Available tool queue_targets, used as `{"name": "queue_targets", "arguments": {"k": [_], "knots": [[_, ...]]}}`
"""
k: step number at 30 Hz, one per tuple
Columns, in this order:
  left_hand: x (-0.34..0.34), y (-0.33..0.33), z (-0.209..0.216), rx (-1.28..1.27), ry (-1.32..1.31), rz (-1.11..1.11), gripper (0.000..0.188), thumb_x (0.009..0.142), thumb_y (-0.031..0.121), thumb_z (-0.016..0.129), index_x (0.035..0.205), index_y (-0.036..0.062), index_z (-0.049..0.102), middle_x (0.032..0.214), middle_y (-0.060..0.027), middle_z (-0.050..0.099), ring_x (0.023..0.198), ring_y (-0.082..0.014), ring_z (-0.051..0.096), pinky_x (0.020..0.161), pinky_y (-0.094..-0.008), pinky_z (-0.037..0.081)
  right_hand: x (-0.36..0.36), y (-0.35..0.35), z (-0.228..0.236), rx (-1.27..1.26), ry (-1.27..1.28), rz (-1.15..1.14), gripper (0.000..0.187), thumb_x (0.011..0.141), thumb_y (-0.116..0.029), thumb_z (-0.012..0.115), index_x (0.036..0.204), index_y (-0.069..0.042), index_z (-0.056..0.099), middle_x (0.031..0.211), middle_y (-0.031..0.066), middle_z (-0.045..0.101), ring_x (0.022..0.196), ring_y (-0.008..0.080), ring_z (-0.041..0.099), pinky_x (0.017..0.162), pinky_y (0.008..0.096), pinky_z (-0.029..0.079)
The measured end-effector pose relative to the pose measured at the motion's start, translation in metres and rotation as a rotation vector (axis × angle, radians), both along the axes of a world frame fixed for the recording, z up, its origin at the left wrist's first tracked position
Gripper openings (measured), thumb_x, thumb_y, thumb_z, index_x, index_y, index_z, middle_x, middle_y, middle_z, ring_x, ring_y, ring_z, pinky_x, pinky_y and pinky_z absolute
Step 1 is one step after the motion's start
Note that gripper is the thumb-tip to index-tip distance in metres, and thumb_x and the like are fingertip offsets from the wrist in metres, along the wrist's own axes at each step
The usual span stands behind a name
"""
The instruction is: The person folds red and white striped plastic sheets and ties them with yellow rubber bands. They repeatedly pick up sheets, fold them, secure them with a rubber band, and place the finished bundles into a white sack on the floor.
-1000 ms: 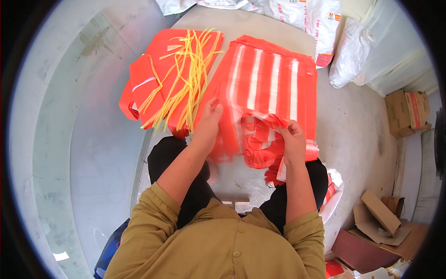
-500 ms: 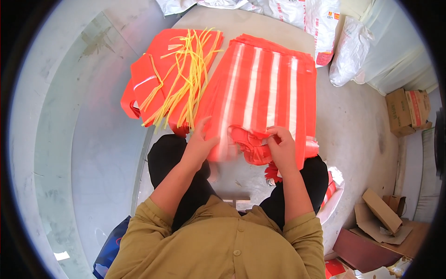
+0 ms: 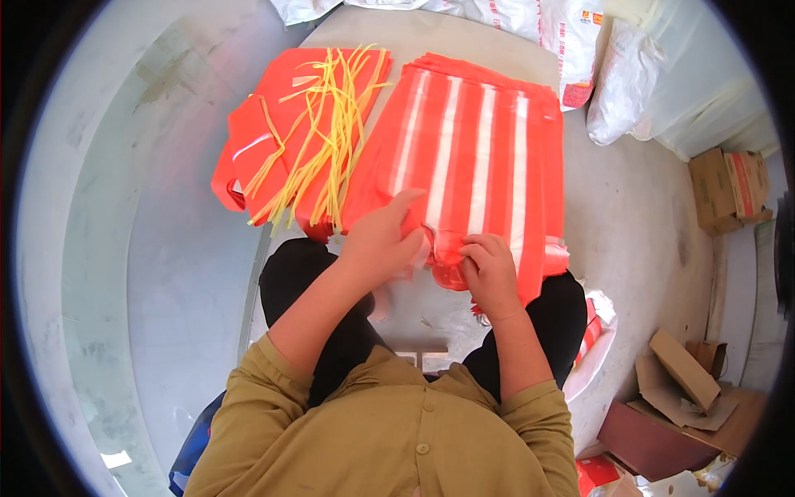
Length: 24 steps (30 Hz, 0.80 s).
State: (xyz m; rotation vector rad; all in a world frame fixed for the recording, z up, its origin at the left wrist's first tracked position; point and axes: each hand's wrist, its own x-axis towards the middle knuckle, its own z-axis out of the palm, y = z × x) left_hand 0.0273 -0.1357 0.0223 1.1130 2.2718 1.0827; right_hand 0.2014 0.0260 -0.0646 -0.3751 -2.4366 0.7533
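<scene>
One pale tabletop (image 3: 447,40) carries everything from where I stand, drawn up over the sitter's dark-clad knees (image 3: 291,286), probably so that the work lies within easy reach. The striped stack (image 3: 501,157) takes the larger share, its near edge hanging toward the lap, right between both hands. Beside it on the left sits the plain red stack (image 3: 286,79), close by yet out of the way, with a bundle of yellow strips (image 3: 333,153) laid across it, perhaps to keep them handy. The left hand (image 3: 379,242) rests at the striped stack's near left corner, forefinger stretched out and thumb held apart, seemingly steadying the top layer. The right hand (image 3: 492,269) has its thumb and forefinger pinching a bunched red fold (image 3: 448,246) at the near edge, a small grip that suits thin stuff; its other fingers are curled in. As for materials, the striped layers look like slick, limp plastic film, red with long white bands; the plain pile looks flatter and more matt, its edges ragged. The yellow strips are narrow, loose and tangled, and the fold itself is crumpled and slightly glossy.
</scene>
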Motion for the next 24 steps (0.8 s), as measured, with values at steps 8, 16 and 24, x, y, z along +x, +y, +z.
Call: {"name": "queue_targets", "arguments": {"k": [8,16,24], "knots": [[-0.008,0.072,-0.006,-0.176,-0.123,-0.193,0.054,0.102,0.024,0.06,0.152,0.008,0.049,0.096,-0.0153,0.072,0.092,-0.0319,0.071,0.082,-0.0427,0.055,0.002,0.001,0.0,0.0,-0.007,0.015,0.016,0.081,0.003,0.073,0.095,-0.005,0.071,0.112,0.0075,0.072,0.108,0.0338,0.063,0.094,0.0438,0.053],[-0.021,0.065,-0.038,0.104,0.16,-0.242,0.04,0.094,0.004,0.061,0.134,0.0031,0.062,0.112,-0.0177,0.07,0.111,-0.0369,0.065,0.094,-0.0452,0.053,0.001,0.001,0.004,-0.026,0.013,0.013,0.016,0.081,0.002,0.074,0.095,-0.005,0.071,0.111,0.0068,0.072,0.106,0.033,0.064,0.093,0.0428,0.054],[-0.029,0.06,-0.05,-0.064,0.331,-0.473,0.043,0.084,-0.005,0.061,0.125,0.0072,0.065,0.137,-0.0161,0.063,0.14,-0.0424,0.049,0.115,-0.053,0.039,-0.004,-0.005,0.014,-0.198,0.074,-0.082,0.013,0.085,0.001,0.073,0.097,-0.005,0.07,0.104,0.0109,0.07,0.1,0.0345,0.064,0.085,0.0419,0.054]]}}
